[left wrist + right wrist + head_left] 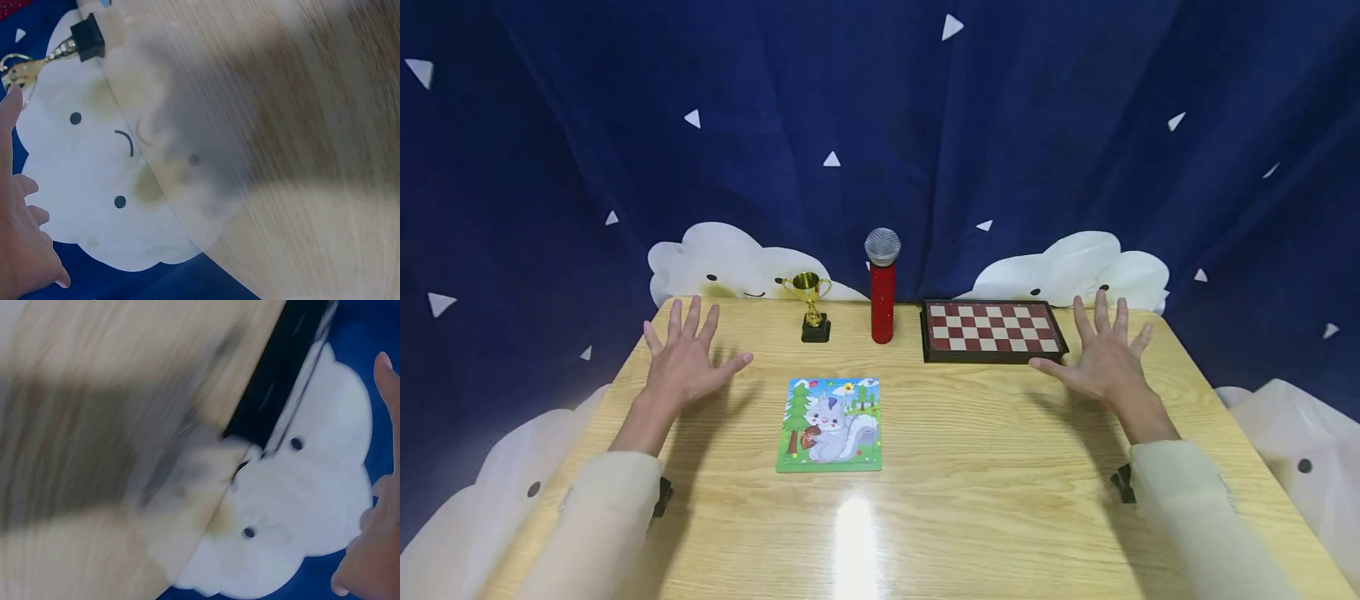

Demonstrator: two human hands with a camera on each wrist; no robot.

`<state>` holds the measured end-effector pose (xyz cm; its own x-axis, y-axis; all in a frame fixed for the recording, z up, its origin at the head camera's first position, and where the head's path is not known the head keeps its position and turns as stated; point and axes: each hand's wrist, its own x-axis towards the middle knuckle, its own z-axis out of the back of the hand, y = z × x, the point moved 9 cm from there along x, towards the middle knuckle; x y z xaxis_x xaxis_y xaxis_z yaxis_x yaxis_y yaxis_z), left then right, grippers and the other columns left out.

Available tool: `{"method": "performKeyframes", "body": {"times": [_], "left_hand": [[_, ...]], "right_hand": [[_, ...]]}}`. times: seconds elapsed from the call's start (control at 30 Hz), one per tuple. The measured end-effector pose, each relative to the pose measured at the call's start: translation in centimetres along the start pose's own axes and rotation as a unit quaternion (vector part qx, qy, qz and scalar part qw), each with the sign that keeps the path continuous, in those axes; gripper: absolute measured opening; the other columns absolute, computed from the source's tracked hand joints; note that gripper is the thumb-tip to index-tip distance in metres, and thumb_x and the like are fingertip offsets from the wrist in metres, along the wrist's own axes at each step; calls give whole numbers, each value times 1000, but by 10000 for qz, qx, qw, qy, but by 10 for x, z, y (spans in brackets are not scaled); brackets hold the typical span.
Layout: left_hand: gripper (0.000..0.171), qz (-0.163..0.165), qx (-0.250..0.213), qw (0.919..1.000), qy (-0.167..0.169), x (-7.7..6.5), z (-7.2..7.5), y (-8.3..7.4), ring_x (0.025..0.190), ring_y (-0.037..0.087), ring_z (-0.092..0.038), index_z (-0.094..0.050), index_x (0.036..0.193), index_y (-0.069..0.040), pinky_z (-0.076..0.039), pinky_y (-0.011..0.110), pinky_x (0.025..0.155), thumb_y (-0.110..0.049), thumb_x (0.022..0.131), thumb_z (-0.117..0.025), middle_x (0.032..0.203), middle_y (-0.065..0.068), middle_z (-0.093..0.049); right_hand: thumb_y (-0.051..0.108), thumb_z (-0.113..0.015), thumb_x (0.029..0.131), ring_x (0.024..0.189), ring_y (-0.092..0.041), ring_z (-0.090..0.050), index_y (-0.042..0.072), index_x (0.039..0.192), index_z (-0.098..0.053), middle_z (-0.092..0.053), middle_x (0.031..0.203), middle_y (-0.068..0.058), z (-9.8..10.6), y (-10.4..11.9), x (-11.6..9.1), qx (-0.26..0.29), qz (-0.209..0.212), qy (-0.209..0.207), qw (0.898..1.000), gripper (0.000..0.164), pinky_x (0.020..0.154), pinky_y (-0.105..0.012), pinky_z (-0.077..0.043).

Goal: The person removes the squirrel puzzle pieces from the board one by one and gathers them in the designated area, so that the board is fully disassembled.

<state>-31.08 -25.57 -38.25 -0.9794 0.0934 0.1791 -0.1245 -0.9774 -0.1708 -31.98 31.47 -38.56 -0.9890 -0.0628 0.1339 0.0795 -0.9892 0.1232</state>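
Note:
Fingers spread, my left hand (685, 367) hovers over the left side of the table and holds nothing. My right hand (1105, 362) is likewise spread, just right of a chessboard (992, 329) with red and white squares in a black frame. A small gold trophy cup (808, 296) on a black base stands at the back, nearer the left hand. Beside it a microphone (882, 292) with a red glittery handle and silver head stands upright. A squirrel picture puzzle (829, 425) lies flat in front of them. In the left wrist view, the trophy (69, 47) shows beyond the thumb.
The light wooden table (977, 500) ends at the back against a dark blue curtain (880, 108) with white triangles and cloud faces. Black wrist-camera parts (662, 497) show at the cuffs. A bright light reflection lies on the table's front middle.

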Motion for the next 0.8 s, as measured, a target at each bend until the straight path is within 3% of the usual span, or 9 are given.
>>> {"method": "performKeyframes", "body": {"times": [0.27,0.47,0.8], "left_hand": [[98,-259,-121,9995,104,-6,-5,-20,147,39,4,-17,152,-5,-1,74,106,-69,84,-49,160,17,0],[97,-512,-300,9978,311,-13,-16,-39,148,37,-5,-15,152,-6,-9,68,110,-67,85,-49,160,16,-5],[92,-905,-480,9909,872,-28,-41,-65,146,38,-11,-18,152,-5,-13,68,110,-57,86,-57,160,17,-9]], "right_hand": [[72,-59,74,145,-45,5,13,154,-1,9,159,-19,0,63,-3,551,604,143,9965,115,105,-75,0],[71,-59,75,147,-40,-2,12,154,-8,2,161,-15,-2,121,-11,590,1271,182,9900,110,111,-68,-6],[71,-56,78,147,-36,-14,8,152,-19,-10,160,-15,-32,198,-34,658,2000,592,9758,104,114,-62,-14]]}}
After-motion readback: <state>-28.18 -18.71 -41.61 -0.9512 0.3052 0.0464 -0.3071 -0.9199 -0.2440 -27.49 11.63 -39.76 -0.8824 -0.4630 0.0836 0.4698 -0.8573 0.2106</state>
